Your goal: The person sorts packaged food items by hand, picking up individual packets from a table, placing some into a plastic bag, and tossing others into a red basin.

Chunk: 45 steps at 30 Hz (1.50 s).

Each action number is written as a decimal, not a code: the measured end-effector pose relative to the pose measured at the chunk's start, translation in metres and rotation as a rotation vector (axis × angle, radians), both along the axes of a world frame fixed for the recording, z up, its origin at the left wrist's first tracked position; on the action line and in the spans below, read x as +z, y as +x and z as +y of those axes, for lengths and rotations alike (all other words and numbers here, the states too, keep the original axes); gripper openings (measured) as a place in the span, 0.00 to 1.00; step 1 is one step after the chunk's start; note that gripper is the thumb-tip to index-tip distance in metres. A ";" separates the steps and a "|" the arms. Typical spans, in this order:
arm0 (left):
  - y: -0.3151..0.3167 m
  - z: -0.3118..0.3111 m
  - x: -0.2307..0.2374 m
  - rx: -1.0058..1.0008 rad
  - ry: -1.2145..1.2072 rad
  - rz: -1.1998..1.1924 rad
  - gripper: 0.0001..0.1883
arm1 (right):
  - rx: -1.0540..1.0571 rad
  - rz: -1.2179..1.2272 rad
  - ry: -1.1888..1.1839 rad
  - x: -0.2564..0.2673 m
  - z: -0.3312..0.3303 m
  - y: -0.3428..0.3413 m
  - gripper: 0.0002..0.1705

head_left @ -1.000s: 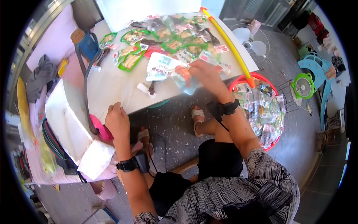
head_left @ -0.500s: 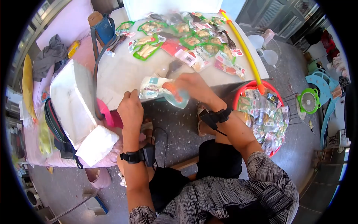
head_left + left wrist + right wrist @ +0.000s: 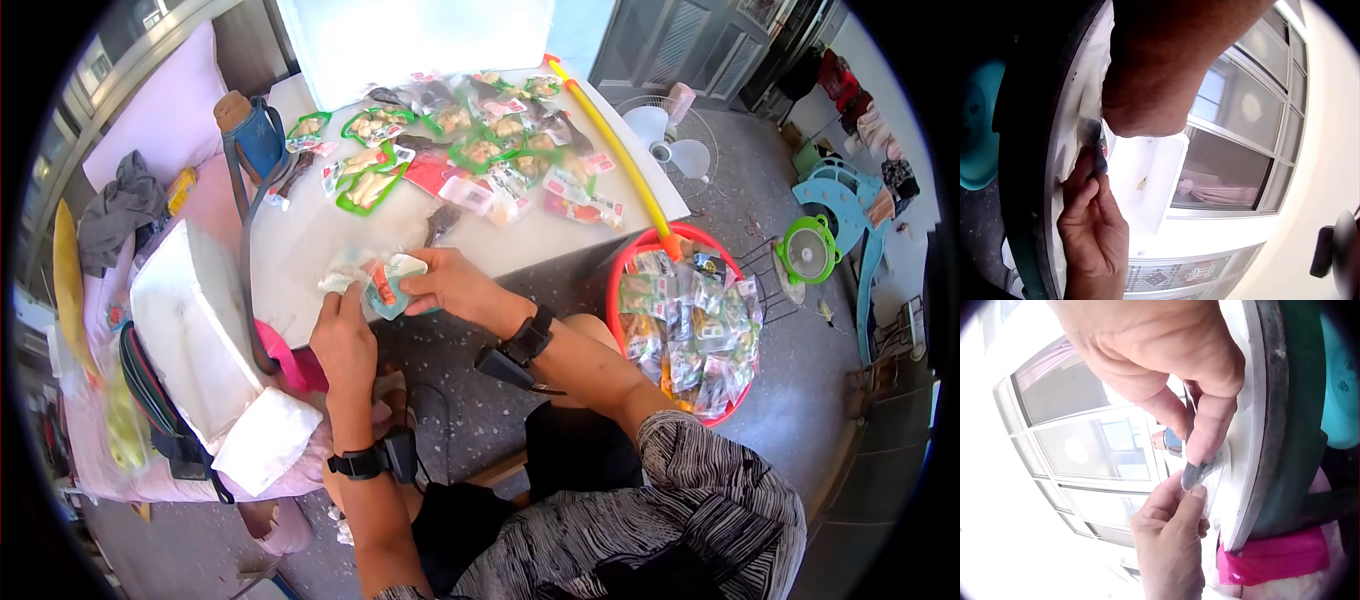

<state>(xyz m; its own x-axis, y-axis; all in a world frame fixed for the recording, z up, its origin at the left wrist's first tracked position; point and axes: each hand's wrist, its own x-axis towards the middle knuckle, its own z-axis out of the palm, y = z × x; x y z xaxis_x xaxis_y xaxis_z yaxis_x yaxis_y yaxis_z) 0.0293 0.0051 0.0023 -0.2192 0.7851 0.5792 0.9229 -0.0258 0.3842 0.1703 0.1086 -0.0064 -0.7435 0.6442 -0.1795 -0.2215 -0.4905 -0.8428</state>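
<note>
A small clear-and-white packet with orange contents is held between both hands above the table's front edge. The left hand pinches its left end; in the right wrist view the left hand's thumb and forefinger meet on the packet's tip. The right hand grips the other end, its fingers on either side of the packet in the right wrist view. In the left wrist view the left hand hides much of the packet, and the right hand shows below.
Many sealed food packets lie across the white table. A yellow tube runs along its right side. A red tub full of packets stands at the right. At the left are a blue bottle and a white foam box.
The right hand has brought the packet left and toward the body, to the left hand. The left hand has come to it and now pinches its end.
</note>
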 end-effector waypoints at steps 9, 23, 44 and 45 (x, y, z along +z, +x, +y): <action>0.003 -0.001 0.009 -0.025 -0.020 -0.015 0.15 | -0.156 -0.188 0.391 0.000 -0.013 -0.018 0.08; 0.001 -0.004 0.007 0.091 -0.014 0.046 0.13 | -0.271 0.044 0.047 -0.007 -0.020 -0.047 0.14; -0.014 -0.004 -0.008 0.443 -0.168 0.120 0.14 | -0.017 -0.112 0.203 -0.004 -0.019 -0.057 0.19; -0.016 -0.003 -0.008 0.446 -0.156 0.120 0.14 | 0.013 -0.192 0.259 0.003 -0.021 -0.049 0.19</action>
